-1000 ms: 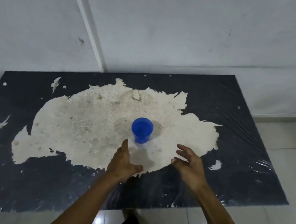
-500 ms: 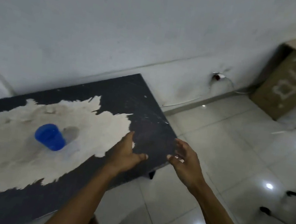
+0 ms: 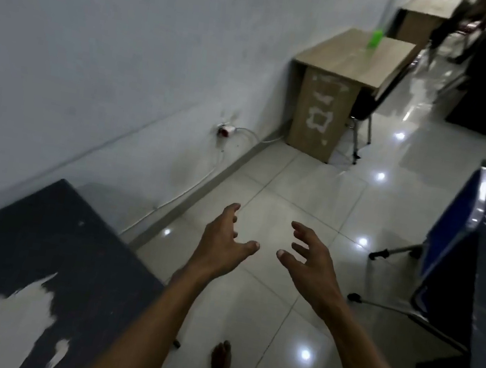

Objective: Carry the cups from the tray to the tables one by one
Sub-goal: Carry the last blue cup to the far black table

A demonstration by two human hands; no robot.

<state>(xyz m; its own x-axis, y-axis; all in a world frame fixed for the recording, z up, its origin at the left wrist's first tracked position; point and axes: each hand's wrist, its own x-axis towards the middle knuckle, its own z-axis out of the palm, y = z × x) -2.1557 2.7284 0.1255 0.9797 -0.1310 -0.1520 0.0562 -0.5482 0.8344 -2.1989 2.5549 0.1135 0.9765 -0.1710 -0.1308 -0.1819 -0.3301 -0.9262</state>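
Both hands empty, fingers spread: left (image 3: 220,245), right (image 3: 310,261), held over tiled floor (image 3: 312,194). Green cup (image 3: 375,39) upright on far wooden bench (image 3: 348,61); dark peeling bench (image 3: 46,249) at left.

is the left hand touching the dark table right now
Apart. The head view shows the left hand held open over the tiled floor, past the corner of the dark table, with bare floor showing between the fingers and the table edge.

**Open floor down the middle**

The shiny floor (image 3: 282,189) ahead is bare; a dark table (image 3: 46,249) blocks the left; a blue table (image 3: 463,223) and thin metal legs (image 3: 395,250) crowd the right; a wooden table (image 3: 348,61) stands far ahead.
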